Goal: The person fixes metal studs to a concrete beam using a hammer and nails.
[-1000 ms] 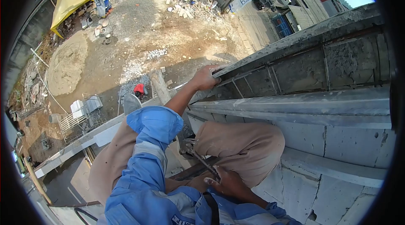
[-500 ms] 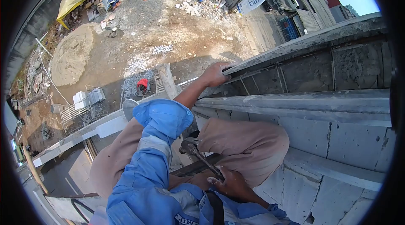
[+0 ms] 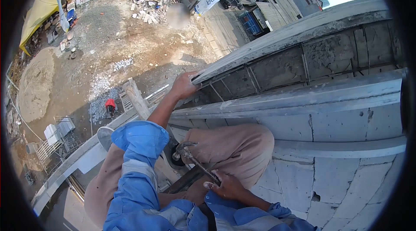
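Note:
My left hand (image 3: 184,85) is stretched out ahead and closed around the near end of a long, cement-stained formwork board (image 3: 294,39). My right hand (image 3: 229,186) lies low by my lap, its fingers wrapped around the handle of a hammer (image 3: 198,161). The hammer's metal head points up and left, beside my bent knee (image 3: 242,144). Below the board runs a trough with thin metal bars across it, bounded on the near side by a grey rail (image 3: 286,96).
I sit high beside a grey block wall (image 3: 333,183). Far below is a dirt yard with a sand pile (image 3: 37,86), rubble (image 3: 154,3) and a yellow tarp (image 3: 41,12). A person in red (image 3: 110,104) is down there. A wooden post (image 3: 136,96) stands close to my left arm.
My view has turned to the right, so the yard and both hands appear further left. My left hand stays on the board's end, and my right still holds the hammer.

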A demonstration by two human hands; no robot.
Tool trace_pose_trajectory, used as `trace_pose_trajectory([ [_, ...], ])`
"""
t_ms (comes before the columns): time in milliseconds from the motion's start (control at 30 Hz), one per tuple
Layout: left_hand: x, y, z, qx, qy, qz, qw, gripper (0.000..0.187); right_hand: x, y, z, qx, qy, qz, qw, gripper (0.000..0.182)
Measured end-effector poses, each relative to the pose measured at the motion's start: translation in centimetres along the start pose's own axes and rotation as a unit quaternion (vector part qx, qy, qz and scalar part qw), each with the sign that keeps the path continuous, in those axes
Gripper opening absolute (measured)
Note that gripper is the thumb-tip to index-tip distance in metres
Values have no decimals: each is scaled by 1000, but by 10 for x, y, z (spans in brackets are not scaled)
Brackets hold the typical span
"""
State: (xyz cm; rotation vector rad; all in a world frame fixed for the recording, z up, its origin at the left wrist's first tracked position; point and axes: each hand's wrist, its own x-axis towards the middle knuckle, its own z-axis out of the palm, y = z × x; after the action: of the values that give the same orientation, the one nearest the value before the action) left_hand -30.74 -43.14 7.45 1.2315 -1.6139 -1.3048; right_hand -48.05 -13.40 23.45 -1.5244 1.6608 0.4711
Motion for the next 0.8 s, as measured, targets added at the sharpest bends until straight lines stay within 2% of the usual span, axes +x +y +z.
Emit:
trace_pose_trajectory([
  [33, 3, -6, 2, -3, -2, 11, 1000, 52, 1, -2, -2, 9, -29, 10, 999, 76],
  [100, 2, -10, 3, -3, 25, 52, 998, 56, 0, -7, -4, -10, -28, -11, 999, 70],
  [200, -2, -4, 2, -1, 21, 29, 999, 56, 9, 5, 3, -7, 13, -58, 998, 67],
  [267, 4, -17, 6, -6, 14, 30, 999, 54, 13, 6, 5, 2, -41, -60, 997, 64],
  [367, 3, -18, 7, -23, 34, 38, 998, 45, 17, 13, 11, 5, -5, -95, 996, 63],
  [400, 5, -16, 8, -22, 35, 54, 998, 45, 17, 14, 10, 2, 11, -96, 995, 63],
  [533, 4, -16, 5, -5, 28, 8, 1000, 38, 18, 15, 16, 41, 41, -88, 994, 57],
  [567, 5, -16, 5, 4, 20, -12, 1000, 36, 18, 17, 15, 29, 24, -99, 994, 59],
  [633, 5, -17, 6, -10, 29, -2, 1000, 36, 20, 19, 14, 15, 10, -110, 994, 63],
  [733, 6, -28, 11, -35, 37, 17, 999, 36, 22, 22, 21, -8, 25, -104, 994, 58],
  [800, 10, -19, 14, -39, 33, 41, 998, 36, 19, 16, 22, -38, 19, -72, 996, 62],
])
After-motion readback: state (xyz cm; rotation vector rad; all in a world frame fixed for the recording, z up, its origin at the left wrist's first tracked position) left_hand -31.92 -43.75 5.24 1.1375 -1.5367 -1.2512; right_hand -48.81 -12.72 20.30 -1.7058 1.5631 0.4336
